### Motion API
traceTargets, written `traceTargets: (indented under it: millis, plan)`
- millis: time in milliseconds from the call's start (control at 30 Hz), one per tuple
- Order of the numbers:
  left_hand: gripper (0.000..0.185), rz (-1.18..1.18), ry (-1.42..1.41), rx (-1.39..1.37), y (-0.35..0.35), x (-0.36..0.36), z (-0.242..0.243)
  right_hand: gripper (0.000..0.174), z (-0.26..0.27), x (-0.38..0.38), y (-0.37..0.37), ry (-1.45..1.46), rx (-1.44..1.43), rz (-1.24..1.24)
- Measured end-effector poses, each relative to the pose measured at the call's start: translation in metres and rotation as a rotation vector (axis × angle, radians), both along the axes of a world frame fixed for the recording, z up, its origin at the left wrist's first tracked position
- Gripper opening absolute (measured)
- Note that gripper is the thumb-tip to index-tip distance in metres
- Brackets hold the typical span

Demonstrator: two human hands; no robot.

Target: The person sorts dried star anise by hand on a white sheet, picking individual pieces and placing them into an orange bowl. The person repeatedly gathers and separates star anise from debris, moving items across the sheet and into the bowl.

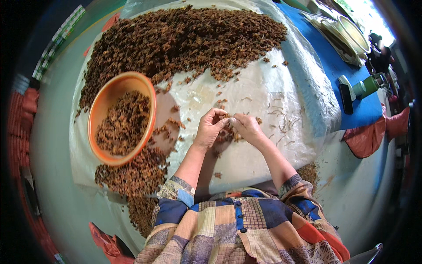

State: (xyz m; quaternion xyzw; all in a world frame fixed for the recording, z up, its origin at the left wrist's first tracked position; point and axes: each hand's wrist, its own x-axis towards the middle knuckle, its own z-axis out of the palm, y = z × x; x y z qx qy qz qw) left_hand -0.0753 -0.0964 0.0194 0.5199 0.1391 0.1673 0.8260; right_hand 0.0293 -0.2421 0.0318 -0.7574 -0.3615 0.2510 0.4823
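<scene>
My left hand [210,128] and my right hand [246,127] meet at the fingertips over a table covered with pale plastic sheeting. Between them they pinch a small brown star anise pod [226,115]. Loose star anise lies under and beside my hands, partly hidden by them. A large heap of star anise [184,39] spreads across the far side. An orange plastic basin [152,123], part filled with star anise, stands tilted at the left. Below it is a smaller pile of star anise [135,176]. Thin curved stems [286,123] are scattered right of my right hand.
At the right, a blue surface [359,115] holds a phone [346,99], a green bottle [370,86], a cup [358,89] and a round pale basin [354,34]. Red sacks [367,135] lie beyond its near edge. More dried bits are on the floor near my lap.
</scene>
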Motion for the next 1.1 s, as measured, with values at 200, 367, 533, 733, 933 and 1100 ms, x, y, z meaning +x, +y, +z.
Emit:
traceTargets:
  millis: [200, 367, 533, 733, 933, 1100]
  plan:
    - [0.011, -0.448, 0.079, -0.004, -0.013, -0.1, 0.014, 0.017, 0.019, -0.057, -0.053, -0.364, 0.097, 0.358]
    - [0.017, -0.038, 0.365, 0.227, 0.028, -0.148, 0.029, 0.016, 0.057, -0.01, -0.074, -0.886, -0.816, -0.171]
    - [0.032, 0.275, 0.252, 1.322, 0.018, -0.116, 0.007, 0.033, 0.013, -0.037, -0.03, -0.733, -0.403, 0.108]
    - [0.026, 0.129, 0.101, 1.547, -0.013, -0.065, -0.025, 0.02, -0.035, -0.072, -0.001, -0.807, -0.418, 0.046]
    - [0.023, 0.107, 0.074, 1.588, -0.005, -0.058, -0.032, 0.017, -0.032, -0.065, -0.004, -0.789, -0.405, 0.063]
    - [0.02, 0.102, 0.13, 1.585, -0.009, -0.05, -0.043, 0.018, -0.026, -0.07, 0.01, -0.759, -0.526, -0.017]
